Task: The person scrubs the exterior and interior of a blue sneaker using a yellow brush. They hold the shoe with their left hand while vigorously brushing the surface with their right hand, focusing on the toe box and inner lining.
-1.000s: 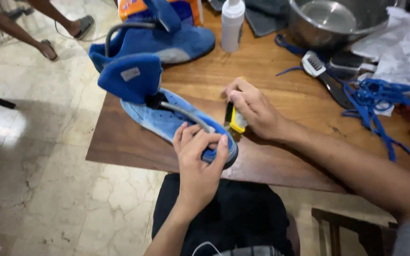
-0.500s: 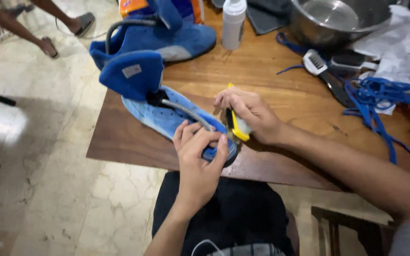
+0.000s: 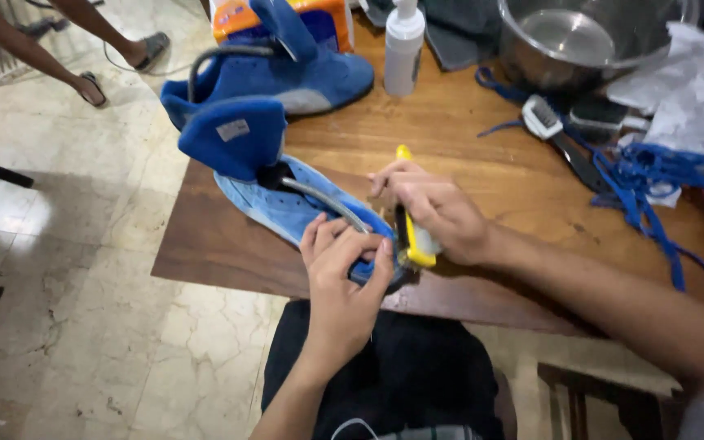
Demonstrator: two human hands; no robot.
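Note:
A blue suede shoe (image 3: 275,175) lies on its side at the near edge of the wooden table (image 3: 466,155), its tongue pulled up and its light blue sole facing me. My left hand (image 3: 342,273) grips the toe end of this shoe. My right hand (image 3: 433,213) is closed on a yellow-handled brush (image 3: 407,236), whose head is pressed against the shoe by my left fingers.
A second blue shoe (image 3: 287,73) stands behind the first. A white pump bottle (image 3: 403,45), a steel bowl (image 3: 572,41), another brush (image 3: 552,130), blue laces (image 3: 653,171) and crumpled white paper (image 3: 694,90) lie further back. Another person's sandalled feet (image 3: 116,65) stand on the marble floor.
My right hand with the brush has slid towards me along the shoe, closer to my left hand. The left hand keeps its grip on the toe.

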